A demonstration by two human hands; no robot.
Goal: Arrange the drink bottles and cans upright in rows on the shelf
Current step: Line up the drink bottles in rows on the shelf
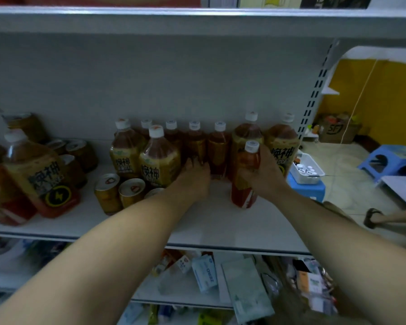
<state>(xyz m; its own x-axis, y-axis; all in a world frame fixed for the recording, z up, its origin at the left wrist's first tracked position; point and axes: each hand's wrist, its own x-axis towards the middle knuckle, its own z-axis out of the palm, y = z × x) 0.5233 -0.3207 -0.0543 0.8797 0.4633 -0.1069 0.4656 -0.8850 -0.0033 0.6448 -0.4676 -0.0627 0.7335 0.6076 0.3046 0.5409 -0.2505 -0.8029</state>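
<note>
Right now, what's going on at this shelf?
A person is tidying drinks on the shelf. The right hand grips a small red-labelled bottle, upright at the front right. The left hand reaches against the small bottles in the back row; whether it grips one is unclear. Large bottles and cans stand to the left.

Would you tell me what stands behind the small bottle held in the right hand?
Behind the small bottle that the right hand grips stands a large yellow-labelled bottle, white cap up. Its lower body is covered by the small bottle and the hand.
</note>
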